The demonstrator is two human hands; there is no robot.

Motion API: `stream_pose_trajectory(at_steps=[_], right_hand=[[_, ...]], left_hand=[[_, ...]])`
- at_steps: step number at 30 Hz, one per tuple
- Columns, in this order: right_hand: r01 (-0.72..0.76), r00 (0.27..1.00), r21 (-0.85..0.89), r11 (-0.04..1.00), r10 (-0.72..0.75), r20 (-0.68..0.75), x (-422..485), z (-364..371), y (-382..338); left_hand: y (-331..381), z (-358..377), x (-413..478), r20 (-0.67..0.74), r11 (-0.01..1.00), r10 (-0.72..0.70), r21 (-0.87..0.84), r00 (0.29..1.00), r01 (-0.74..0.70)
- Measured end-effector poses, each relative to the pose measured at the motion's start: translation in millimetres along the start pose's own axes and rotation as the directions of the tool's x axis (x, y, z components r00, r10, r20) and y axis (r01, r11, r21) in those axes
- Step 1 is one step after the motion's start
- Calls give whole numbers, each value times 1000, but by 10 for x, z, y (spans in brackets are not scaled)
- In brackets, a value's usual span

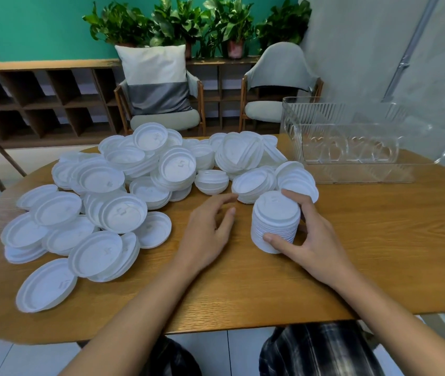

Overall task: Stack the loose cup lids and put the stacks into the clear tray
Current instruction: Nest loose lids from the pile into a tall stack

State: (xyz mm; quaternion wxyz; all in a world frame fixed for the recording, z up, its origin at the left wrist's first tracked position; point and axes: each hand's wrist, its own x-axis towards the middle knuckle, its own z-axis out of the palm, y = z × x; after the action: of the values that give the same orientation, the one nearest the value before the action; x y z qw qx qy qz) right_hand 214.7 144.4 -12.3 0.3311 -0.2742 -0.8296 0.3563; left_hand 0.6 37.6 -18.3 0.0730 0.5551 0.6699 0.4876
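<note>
A tall stack of white cup lids (275, 221) stands on the wooden table (378, 253), a little right of centre. My right hand (308, 234) grips this stack, thumb low at the front and fingers curled over the far top edge. My left hand (210, 229) hovers just left of the stack, fingers relaxed and spread, holding nothing. A big heap of loose white lids (123, 191) covers the left and middle of the table. The clear ribbed tray (351, 169) sits at the back right, with nothing in it that I can make out.
Short lid stacks (253, 183) lie right behind the held stack. Two chairs (161, 104) stand beyond the far table edge, before a low wooden shelf with potted plants. The near table edge runs just in front of my lap.
</note>
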Motion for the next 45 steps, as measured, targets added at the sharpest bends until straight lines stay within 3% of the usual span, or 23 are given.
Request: stream_pose_trajectory(at_steps=[8,17,20,26,30,34,40,45], right_hand=[[-24,995,-25,999,21,-101,-59,-22,88],[-33,995,-43,999,28,-99,-14,9,64],[-25,995,-54,998,19,-100,-8,22,52],[-24,991,-32,999,19,-131,0,30,40],[-17,986,-6,1000,16,-168,32,61,29],[-8,986,3,1000,9,-165,71,87,15],[8,986,14,1000,-5,-169,63,102,39],[21,987,-10,1000,-22,-162,59,99,13]], left_hand=[[-130,296,430,-6,951,179,258,984,-172],[-174,383,537,-65,960,216,197,974,-199],[-145,339,515,-106,984,164,90,981,-155],[73,182,430,-177,979,-83,-201,981,47],[148,129,453,-102,852,-238,-499,966,157],[195,65,448,82,650,-246,-725,966,227],[213,180,376,163,824,-120,-534,979,190],[250,254,303,110,925,-78,-363,991,114]])
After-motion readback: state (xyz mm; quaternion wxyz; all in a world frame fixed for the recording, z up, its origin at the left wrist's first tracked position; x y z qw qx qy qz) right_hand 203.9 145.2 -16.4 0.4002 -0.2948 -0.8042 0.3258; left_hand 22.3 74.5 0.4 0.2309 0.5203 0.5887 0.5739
